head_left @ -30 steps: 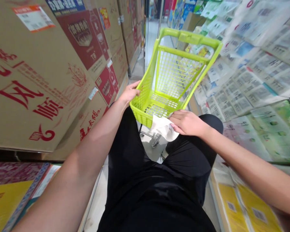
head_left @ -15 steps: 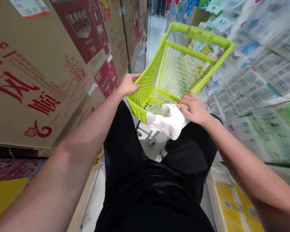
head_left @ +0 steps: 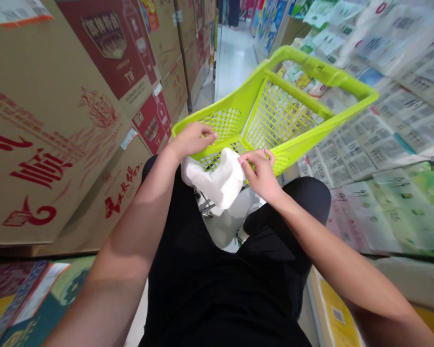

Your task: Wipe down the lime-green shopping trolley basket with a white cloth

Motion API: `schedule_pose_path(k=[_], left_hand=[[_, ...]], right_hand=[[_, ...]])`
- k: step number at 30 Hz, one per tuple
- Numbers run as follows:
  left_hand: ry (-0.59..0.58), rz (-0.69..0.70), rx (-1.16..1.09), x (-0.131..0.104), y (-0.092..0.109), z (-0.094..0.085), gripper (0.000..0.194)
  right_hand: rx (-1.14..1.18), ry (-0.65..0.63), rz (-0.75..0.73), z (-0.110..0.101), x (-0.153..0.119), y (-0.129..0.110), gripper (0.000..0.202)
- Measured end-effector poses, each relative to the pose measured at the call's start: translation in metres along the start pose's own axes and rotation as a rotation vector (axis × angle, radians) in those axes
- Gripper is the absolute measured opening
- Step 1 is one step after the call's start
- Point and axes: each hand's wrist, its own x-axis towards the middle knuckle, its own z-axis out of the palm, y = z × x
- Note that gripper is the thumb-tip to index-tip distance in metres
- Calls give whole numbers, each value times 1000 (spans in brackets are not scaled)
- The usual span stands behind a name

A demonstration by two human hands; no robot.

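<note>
A lime-green basket cart point(head_left: 289, 115) stands tilted in front of my knees. A white cloth point(head_left: 220, 180) hangs over its near rim. My right hand point(head_left: 260, 171) pinches the cloth's right end between thumb and fingers, beside the basket's near side. At the basket's left corner is my left hand point(head_left: 195, 140), its thumb and fingertips close together just above the cloth's left end; whether it grips anything is hard to make out.
Stacked cardboard boxes point(head_left: 29, 144) rise at the left. Packaged tissue packs point(head_left: 394, 130) fill the right side. A yellow pack point(head_left: 338, 308) lies low at the right. A person's dark legs point(head_left: 234, 13) show far down the aisle.
The basket has turned, its handle end swinging right and its near-left corner moving left. My left hand has come off the left rim to above the cloth. The cloth and my right hand have shifted left.
</note>
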Motion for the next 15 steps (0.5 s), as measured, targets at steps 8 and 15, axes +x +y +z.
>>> schedule_pose_path(k=[8, 15], left_hand=[[-413, 82, -59, -39, 40, -4, 37], [-192, 235, 461, -82, 53, 32, 23]], right_hand=[[-141, 174, 82, -59, 52, 36, 59], [-346, -196, 121, -137, 55, 59, 56]])
